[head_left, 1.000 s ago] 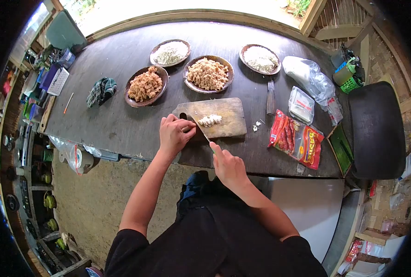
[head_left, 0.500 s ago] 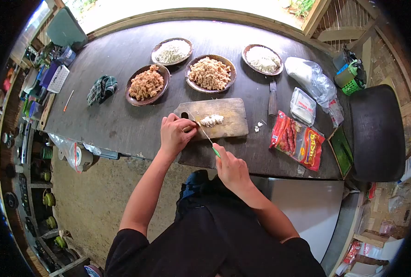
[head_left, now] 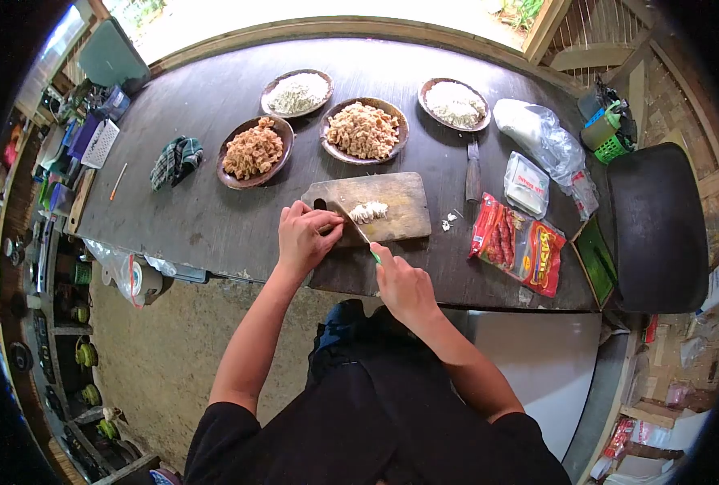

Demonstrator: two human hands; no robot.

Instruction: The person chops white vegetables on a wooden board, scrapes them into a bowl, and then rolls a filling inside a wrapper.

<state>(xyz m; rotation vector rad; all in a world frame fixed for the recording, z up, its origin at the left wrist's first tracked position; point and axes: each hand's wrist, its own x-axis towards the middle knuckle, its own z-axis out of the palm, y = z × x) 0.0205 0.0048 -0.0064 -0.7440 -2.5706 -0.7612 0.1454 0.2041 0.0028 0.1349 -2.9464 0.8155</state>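
My right hand (head_left: pixel 404 283) grips a knife (head_left: pixel 358 231) by its green handle, the blade slanting up and left over the wooden cutting board (head_left: pixel 408 194). Close to the blade's left side, my left hand (head_left: pixel 304 238) is closed at the board's left end, fingertips pinched together and bent down. What sits under those fingertips is mostly hidden; only a small dark reddish bit shows. Just right of the blade lies a little heap of chopped white pieces (head_left: pixel 369 212) on the board.
Behind the board stand bowls of brown crumbly food (head_left: pixel 252 151), tan chunks (head_left: pixel 363 132) and pale shreds (head_left: pixel 297 94), plus a plate of white bits (head_left: pixel 455 105). To the right lie another knife (head_left: pixel 473 171), a red packet (head_left: pixel 519 246) and plastic bags (head_left: pixel 541 133). A checked cloth (head_left: pixel 176 160) rests left.
The view has shifted slightly. Both hands stay at the board in nearly the same pose, with the knife blade still beside the left fingertips.
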